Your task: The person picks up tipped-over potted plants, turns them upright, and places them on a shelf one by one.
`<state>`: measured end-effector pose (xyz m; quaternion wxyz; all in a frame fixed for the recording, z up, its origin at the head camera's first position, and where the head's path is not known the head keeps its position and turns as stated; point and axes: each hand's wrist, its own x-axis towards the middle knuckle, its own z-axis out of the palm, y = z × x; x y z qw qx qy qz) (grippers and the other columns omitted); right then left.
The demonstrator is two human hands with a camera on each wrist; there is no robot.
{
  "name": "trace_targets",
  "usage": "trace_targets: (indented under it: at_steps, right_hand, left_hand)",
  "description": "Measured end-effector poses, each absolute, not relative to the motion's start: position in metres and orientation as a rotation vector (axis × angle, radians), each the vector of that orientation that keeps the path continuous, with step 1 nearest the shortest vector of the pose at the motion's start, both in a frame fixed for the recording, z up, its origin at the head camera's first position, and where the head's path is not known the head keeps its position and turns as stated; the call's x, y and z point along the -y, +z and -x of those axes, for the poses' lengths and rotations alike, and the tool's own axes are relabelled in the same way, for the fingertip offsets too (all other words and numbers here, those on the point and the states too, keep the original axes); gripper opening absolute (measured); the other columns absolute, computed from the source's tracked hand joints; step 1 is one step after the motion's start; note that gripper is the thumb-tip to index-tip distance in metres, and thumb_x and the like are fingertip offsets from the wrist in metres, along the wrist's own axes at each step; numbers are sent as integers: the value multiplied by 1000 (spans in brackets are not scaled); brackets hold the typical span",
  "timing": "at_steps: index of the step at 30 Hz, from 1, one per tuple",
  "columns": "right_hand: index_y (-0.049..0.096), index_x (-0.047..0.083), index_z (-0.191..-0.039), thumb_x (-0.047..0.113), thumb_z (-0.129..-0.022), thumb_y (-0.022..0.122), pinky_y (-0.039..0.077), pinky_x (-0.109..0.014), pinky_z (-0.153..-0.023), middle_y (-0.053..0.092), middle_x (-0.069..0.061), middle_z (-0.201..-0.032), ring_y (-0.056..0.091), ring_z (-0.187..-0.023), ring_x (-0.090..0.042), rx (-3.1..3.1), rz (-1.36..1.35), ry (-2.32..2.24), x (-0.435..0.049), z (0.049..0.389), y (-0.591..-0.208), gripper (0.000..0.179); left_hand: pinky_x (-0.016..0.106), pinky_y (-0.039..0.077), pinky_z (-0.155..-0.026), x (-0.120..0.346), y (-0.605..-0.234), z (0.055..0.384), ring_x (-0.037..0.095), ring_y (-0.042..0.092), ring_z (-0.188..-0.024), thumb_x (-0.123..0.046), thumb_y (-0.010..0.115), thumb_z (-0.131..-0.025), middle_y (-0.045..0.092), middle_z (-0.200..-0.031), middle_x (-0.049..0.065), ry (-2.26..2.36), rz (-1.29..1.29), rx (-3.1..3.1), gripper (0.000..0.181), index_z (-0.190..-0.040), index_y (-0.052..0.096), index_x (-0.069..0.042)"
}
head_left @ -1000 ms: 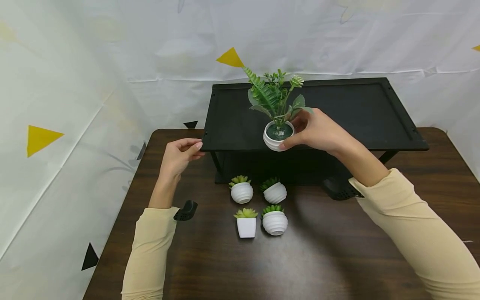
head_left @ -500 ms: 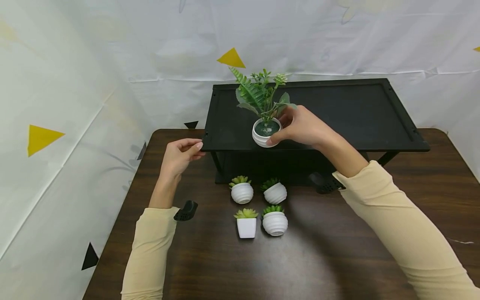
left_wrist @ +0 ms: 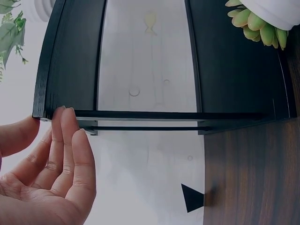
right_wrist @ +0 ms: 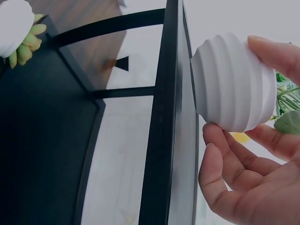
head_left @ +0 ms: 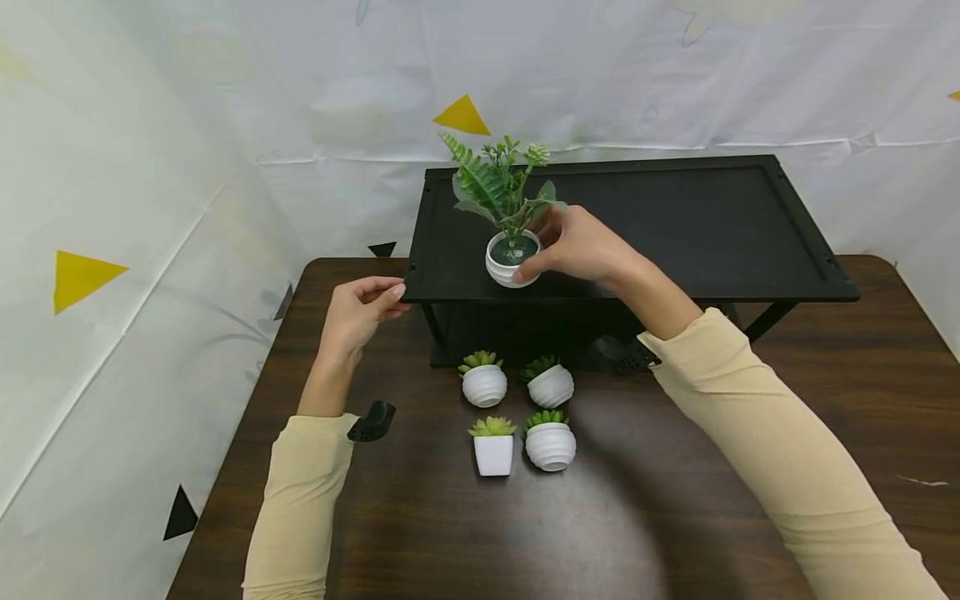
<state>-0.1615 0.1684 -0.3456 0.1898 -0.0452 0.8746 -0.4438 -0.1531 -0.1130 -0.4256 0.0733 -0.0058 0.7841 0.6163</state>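
My right hand (head_left: 581, 246) grips the white ribbed pot (head_left: 513, 271) of a leafy artificial plant (head_left: 495, 187), thumb in front and fingers behind. The pot is upright over the left part of the black two-tier shelf's top board (head_left: 660, 225). In the right wrist view the pot's base (right_wrist: 200, 89) meets the board's edge line; whether it bears on the board I cannot tell. With thumb and fingertips, my left hand (head_left: 356, 312) pinches the shelf's front left corner (left_wrist: 43, 110).
Several small succulents in white pots stand in front of the shelf, among them a square pot (head_left: 493, 456), a round pot (head_left: 551, 447) and a tilted pot (head_left: 551, 387). The wooden table (head_left: 420, 533) lies beneath. A white sheet (head_left: 337, 100) hangs behind and at left.
My right hand has carried the potted plant leftward and slightly back over the top board, by smaller steps lately. My left hand has stayed at the shelf corner.
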Motion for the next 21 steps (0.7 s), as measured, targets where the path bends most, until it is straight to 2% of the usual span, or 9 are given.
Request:
trace_targets:
  at_steps: [21]
  right_hand:
    - [52,3,-119,15,-71,77,44,-39,-84,52,-13,-119,49,-103,-26,-2434,134,-1308,-143,173,-353,55]
  left_hand:
    - [27,53,-75,113,-425,153,7,63,-69,-11,59,-90,59,-100,17,1846,20,-2360,29,-112,60,8]
